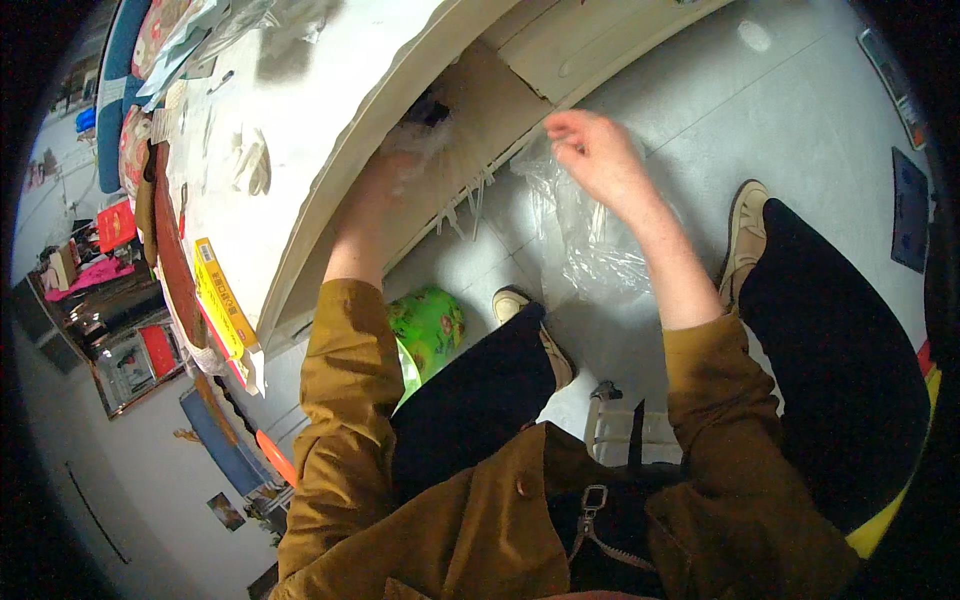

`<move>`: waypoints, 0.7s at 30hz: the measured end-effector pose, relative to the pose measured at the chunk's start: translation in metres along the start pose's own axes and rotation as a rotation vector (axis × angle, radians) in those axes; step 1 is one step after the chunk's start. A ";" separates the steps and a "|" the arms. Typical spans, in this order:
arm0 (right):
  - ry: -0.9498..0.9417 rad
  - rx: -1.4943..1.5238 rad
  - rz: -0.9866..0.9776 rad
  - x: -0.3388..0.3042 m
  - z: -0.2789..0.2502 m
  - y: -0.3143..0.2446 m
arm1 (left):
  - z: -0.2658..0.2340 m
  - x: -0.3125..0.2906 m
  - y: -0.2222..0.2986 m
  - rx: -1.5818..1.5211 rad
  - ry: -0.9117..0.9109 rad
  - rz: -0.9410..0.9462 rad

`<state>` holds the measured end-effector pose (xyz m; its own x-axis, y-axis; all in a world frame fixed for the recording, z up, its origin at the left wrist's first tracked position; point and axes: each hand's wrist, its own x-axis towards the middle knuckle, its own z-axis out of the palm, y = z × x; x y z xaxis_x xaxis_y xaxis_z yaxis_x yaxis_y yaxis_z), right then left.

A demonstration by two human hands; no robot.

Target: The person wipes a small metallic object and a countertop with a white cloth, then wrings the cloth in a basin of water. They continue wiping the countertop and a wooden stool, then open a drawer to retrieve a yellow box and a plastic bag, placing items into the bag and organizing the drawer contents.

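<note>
My left hand (385,175) reaches into an open drawer (505,90) below the white tabletop. It is smeared by motion, and its fingers are lost in shadow and clear plastic (432,135) inside, next to a small dark item (430,110). White strips (463,207) hang over the drawer's front edge. To the right, my right hand (597,160) is raised in front of the drawer, its fingers loosely bent with the thumb apart and nothing visible between them. Below and beside it is a crumpled clear plastic bag (600,245); whether the hand touches it I cannot tell.
On the white tabletop (310,110) lie a white glove-like bundle (250,162), a yellow box (225,300) and loose plastic (290,25). A green patterned bag or bin (428,328) stands by my legs on the tiled floor. My shoes (745,235) are close by.
</note>
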<state>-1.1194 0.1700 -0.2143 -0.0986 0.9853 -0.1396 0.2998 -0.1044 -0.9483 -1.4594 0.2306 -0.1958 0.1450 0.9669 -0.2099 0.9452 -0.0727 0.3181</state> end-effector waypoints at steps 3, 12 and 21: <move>-0.035 0.055 0.071 -0.012 0.029 0.013 | -0.004 0.027 0.015 0.273 0.094 0.102; -0.164 0.014 0.115 -0.019 0.071 0.018 | 0.043 0.050 0.056 0.627 0.117 0.134; -0.155 -0.024 0.111 -0.027 0.079 0.025 | 0.055 0.084 0.051 0.349 0.407 0.180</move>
<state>-1.1838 0.1301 -0.2569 -0.2083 0.9351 -0.2868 0.3395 -0.2059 -0.9178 -1.3827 0.2942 -0.2479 0.2537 0.9430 0.2153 0.9667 -0.2549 -0.0229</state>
